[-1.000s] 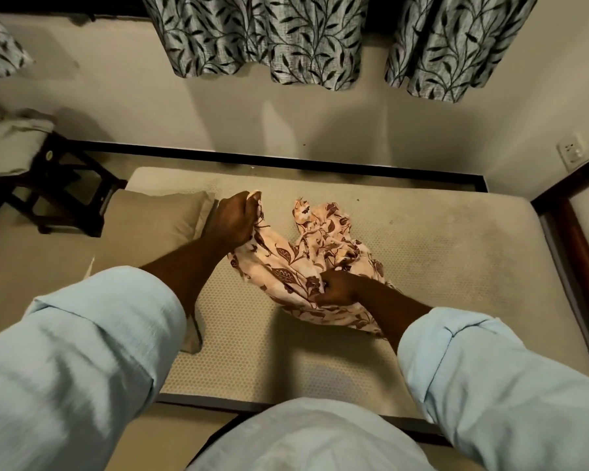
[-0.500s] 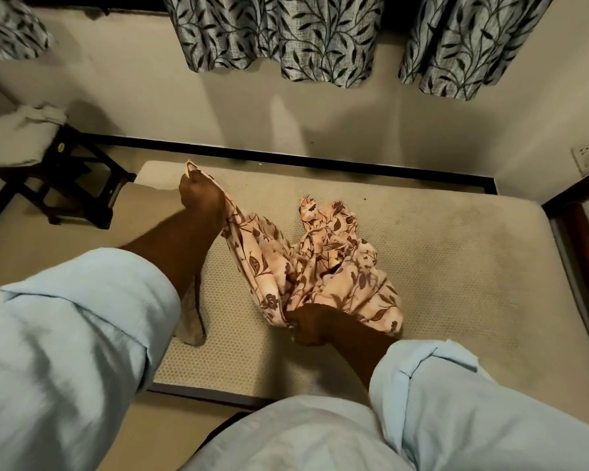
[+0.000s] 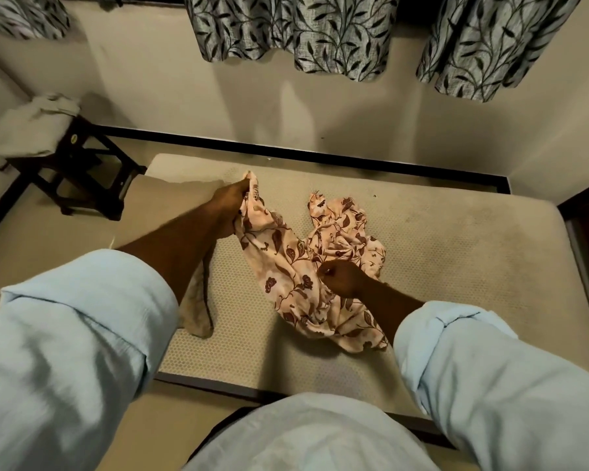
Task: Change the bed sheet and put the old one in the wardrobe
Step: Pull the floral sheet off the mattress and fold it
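Note:
A pink sheet with dark red leaf print (image 3: 296,266) lies bunched in the middle of the bare beige mattress (image 3: 456,266). My left hand (image 3: 230,205) grips one end of it, lifted up and out to the left over the pillow. My right hand (image 3: 340,277) holds a fold of the same cloth close to me, fingers curled into the fabric. The stretch between my hands hangs as a loose band; the remainder sits crumpled behind my right hand.
A beige pillow (image 3: 170,205) lies at the mattress's left end, partly under my left arm. A dark stool (image 3: 79,171) with pale folded cloth (image 3: 31,130) stands at the left. Patterned curtains (image 3: 320,32) hang over the far wall. A dark bed frame (image 3: 286,154) borders the mattress.
My left hand first swung up and left with the sheet's end, then came a little back toward the middle. My right hand pulled toward me, then moved up onto the cloth again.

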A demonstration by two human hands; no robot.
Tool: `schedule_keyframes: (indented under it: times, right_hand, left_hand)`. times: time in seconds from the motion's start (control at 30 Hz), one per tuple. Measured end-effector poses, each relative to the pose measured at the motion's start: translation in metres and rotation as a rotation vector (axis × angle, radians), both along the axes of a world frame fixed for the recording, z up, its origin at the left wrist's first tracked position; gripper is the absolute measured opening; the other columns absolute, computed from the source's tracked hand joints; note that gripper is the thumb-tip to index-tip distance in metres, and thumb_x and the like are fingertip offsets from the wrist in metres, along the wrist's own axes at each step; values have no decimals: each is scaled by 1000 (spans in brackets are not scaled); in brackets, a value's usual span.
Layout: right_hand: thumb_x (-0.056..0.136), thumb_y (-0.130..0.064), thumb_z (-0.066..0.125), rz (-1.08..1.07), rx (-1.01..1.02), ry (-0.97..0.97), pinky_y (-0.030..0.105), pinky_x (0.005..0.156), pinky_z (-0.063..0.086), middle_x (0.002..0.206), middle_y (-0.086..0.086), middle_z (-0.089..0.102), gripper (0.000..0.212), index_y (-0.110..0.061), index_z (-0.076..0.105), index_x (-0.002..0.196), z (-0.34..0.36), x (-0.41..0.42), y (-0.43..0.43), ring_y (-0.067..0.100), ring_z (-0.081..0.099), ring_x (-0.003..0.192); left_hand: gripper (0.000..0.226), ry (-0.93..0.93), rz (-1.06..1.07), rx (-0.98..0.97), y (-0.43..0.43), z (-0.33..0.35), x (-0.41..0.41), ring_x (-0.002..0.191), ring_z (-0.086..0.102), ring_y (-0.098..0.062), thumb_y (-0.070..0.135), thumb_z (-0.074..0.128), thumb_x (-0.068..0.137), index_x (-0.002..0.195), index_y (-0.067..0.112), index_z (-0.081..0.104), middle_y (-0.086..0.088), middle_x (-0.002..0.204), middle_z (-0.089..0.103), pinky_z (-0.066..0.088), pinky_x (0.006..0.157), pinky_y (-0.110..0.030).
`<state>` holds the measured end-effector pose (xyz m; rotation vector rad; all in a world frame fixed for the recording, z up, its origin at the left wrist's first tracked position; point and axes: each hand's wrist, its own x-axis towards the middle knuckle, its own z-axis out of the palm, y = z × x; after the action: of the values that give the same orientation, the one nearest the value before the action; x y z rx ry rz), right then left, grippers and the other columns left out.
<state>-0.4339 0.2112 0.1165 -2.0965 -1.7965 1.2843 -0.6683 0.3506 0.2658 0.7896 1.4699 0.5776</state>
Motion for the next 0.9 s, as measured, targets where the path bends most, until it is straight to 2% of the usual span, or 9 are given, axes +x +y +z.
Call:
schedule_keyframes:
  times: [0.1,0.2,0.27,0.33,0.4,0.5,0.57,0.7,0.9]
  right_hand:
    - [90,-19,75,-172,138,258,17,80,48,113,-5,64,42,-20,64,130,19,-9,13,14,60,99]
    - [86,-12,79,-52,12,409,33,94,54,118,-5,59,60,-23,57,141,40,-20,22,15,59,110]
    - [86,-9,77,40,-60,383,28,95,52,122,3,63,56,-16,60,139,44,-28,22,15,60,111]
    - [87,-12,75,115,-71,336,21,89,52,114,4,70,36,-13,71,123,39,-31,18,15,64,101]
    - [84,-23,75,165,-92,251,37,89,57,97,7,73,11,-17,76,93,25,-30,11,24,68,92]
    - [88,-27,73,161,-175,210,41,86,54,75,-2,63,23,-24,62,68,10,-26,1,20,61,77]
    - [81,-35,79,126,-194,215,39,87,53,85,-5,63,17,-29,63,80,9,-29,-7,18,62,86]
    - [65,-54,84,32,-60,263,35,98,52,125,-2,65,79,-34,52,134,-2,-39,-13,18,62,113]
    - [94,-36,68,39,170,245,34,89,51,115,9,71,35,-14,69,121,5,-65,-9,23,65,101]
  left_hand:
    - [47,-27,-197,-54,-9,4,6,59,69,-21,44,48,103,80,8,67,-10,74,72,55,75,-36]
    - [46,-38,-265,-55,-11,3,12,66,72,-24,43,40,106,93,7,65,-8,77,75,56,75,-37]
    - [47,-8,-245,-14,-10,2,14,70,70,-24,44,39,106,93,8,67,-5,76,75,54,74,-34]
    - [47,26,-178,19,-7,1,12,76,69,-25,45,43,105,88,10,70,-4,74,75,53,78,-34]
    - [44,31,-105,27,-4,0,8,78,69,-25,45,46,103,88,12,71,-5,76,75,54,82,-36]
    - [40,-20,-38,23,1,-1,0,80,69,-27,45,51,99,83,15,71,-6,78,74,53,94,-43]
    - [38,-35,-23,39,3,0,-6,81,69,-29,45,53,95,84,14,71,-7,81,74,52,96,-45]
    - [37,-43,-3,66,2,3,-11,98,71,-36,43,62,88,97,9,73,-13,95,76,52,100,-50]
    - [38,48,30,162,4,6,-16,97,72,-30,47,67,90,103,11,71,-10,100,77,58,91,-41]
